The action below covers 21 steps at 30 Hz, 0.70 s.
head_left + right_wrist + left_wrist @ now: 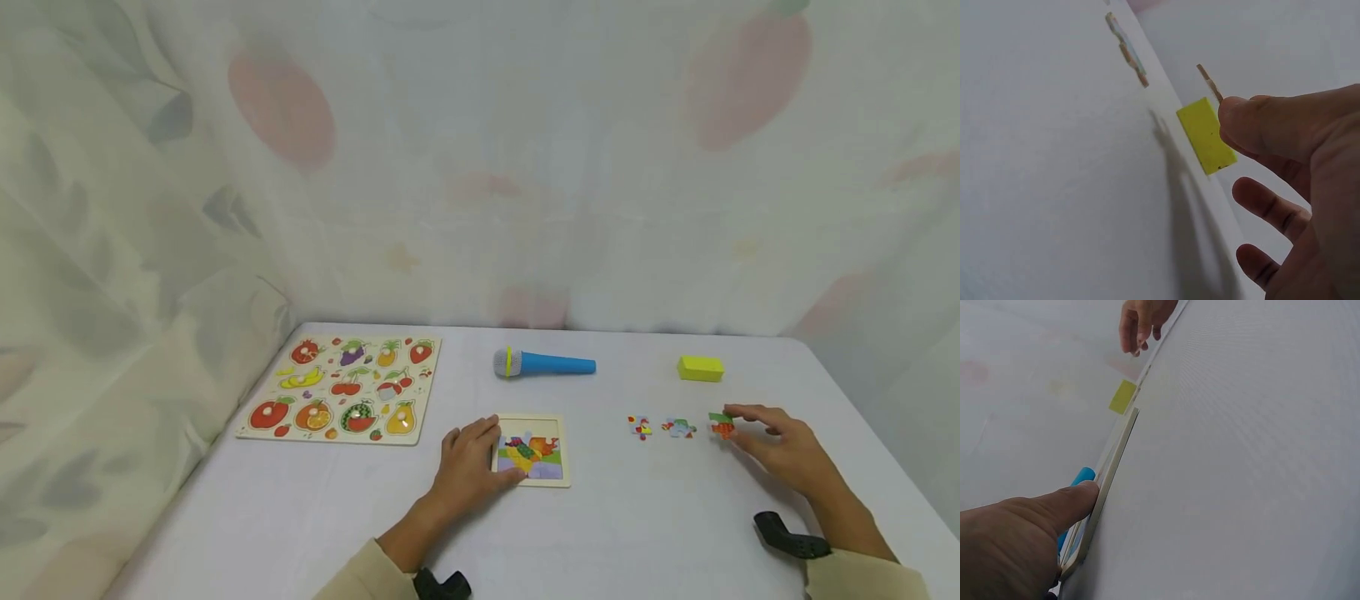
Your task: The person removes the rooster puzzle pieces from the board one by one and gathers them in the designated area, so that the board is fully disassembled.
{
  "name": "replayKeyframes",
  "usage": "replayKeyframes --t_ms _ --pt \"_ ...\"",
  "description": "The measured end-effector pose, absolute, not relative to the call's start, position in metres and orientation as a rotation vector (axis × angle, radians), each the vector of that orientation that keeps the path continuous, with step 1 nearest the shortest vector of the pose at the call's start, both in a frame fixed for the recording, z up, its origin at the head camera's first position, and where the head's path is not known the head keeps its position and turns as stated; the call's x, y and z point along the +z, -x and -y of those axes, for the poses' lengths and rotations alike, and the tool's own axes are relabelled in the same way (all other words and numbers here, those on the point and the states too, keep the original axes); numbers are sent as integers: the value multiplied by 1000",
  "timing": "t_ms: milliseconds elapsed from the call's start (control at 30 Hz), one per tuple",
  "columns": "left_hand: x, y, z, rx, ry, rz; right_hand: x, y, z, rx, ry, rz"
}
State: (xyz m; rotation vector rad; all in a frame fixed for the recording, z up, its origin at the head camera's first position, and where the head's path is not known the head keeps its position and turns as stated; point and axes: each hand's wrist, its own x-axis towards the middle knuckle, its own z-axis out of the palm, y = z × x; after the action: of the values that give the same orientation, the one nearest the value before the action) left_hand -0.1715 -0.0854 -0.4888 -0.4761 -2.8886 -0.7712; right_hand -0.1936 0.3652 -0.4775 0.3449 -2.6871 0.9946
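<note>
"Head view: what is the right hand (783,446) doing?"

"Pinching a green-and-orange puzzle piece (722,428) between thumb and finger, at its left side. The right wrist view shows that piece held above the desk (615,533), with two lower fingers spread apart."

"And the left hand (468,462)?"

"It grips the puzzle tray (566,458), thumb at the near rim, fingers along the left edge. So the tray sits directly to that hand's right, touching it."

"Which relation counts most, then?"

"I'd judge the sideways one. From the right hand, the tray lies well to the left and slightly nearer the person. The left hand is clearly the closer of the two."

"Anything between?"

"Yes, a blue-grey piece (679,427) just left of the pinched one, then a yellow-and-red piece (641,428) further left, both flat."

"How do the long axes run?"

"The tray looks nearly square, so no strong axis. For the pinched piece I cannot tell; fingertips cover part of it. The tray's bare strip is along its far side, ahead of the left thumb."
</note>
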Motion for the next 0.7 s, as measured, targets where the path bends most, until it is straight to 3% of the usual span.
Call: replayKeyframes --t_ms 700 --pt "-491 171 85 -750 481 2876 -487 196 -368 959 -205 2904"
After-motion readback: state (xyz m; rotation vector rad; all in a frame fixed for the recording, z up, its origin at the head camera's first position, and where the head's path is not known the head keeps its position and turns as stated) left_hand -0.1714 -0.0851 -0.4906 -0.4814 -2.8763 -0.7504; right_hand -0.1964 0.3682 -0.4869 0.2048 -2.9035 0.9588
